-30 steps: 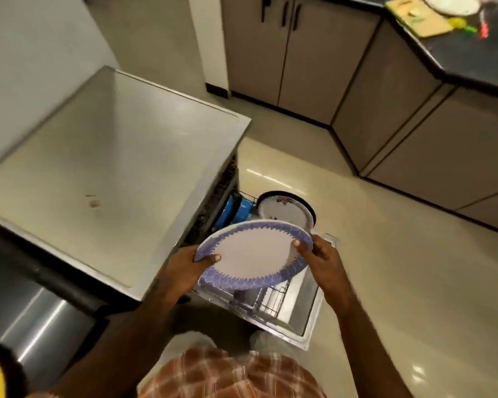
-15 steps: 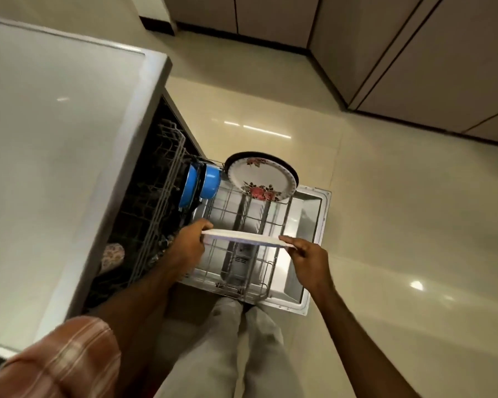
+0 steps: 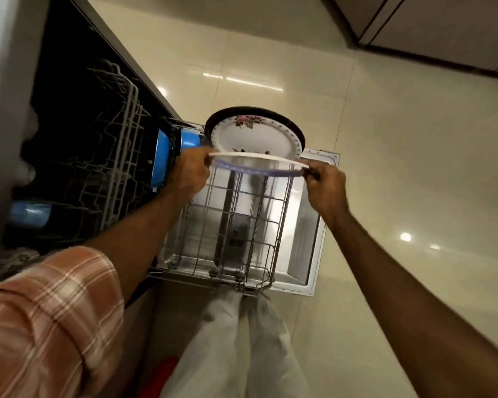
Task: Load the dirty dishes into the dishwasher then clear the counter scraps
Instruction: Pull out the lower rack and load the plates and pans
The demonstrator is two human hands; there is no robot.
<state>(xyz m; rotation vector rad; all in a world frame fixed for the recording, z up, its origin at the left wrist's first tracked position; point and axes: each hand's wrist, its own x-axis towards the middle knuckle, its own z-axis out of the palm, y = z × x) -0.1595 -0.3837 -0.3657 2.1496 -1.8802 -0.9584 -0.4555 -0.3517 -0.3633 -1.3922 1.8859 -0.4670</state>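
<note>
Two hands gripping one plate (image 3: 258, 163) above the lower rack (image 3: 242, 225).
Left hand (image 3: 189, 172) is clasping its 9 o'clock rim, right hand (image 3: 325, 182) its 3 o'clock; floral plate (image 3: 253, 139) is standing at 12.

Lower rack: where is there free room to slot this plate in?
Free: the lower rack from the held plate to its near edge. Crowded: the far end, with the floral plate against a dark pan and blue bowls on the left.

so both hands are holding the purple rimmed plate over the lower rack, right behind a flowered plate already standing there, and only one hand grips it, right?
Not quite: the head view shows both. The left hand and right hand each hold an edge of the purple-rimmed plate above the lower rack, near the flowered plate.
</note>
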